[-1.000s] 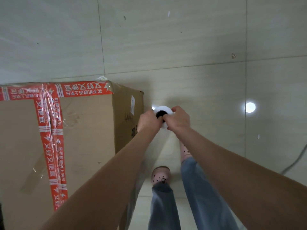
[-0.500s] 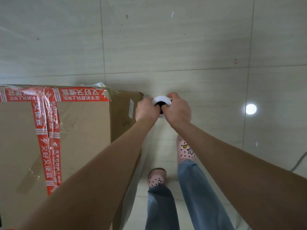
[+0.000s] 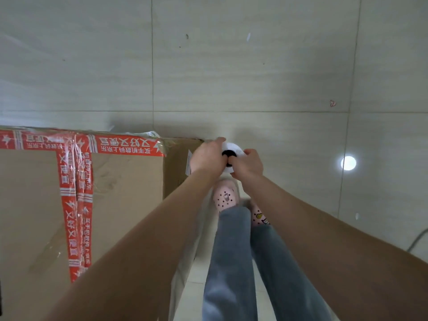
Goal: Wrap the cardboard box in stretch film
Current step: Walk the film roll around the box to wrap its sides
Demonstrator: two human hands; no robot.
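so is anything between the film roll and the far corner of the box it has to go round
Nothing visible blocks it. The film roll, held by the left hand and right hand, is beside the cardboard box corner, with bare floor beyond.

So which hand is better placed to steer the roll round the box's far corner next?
Probably the left hand: it grips the stretch film roll on the side facing the cardboard box, right at its far corner. The right hand holds the roll's outer side, farther from the box.

Upside-down white Chinese slogan along red tape [image 3: 129, 145]
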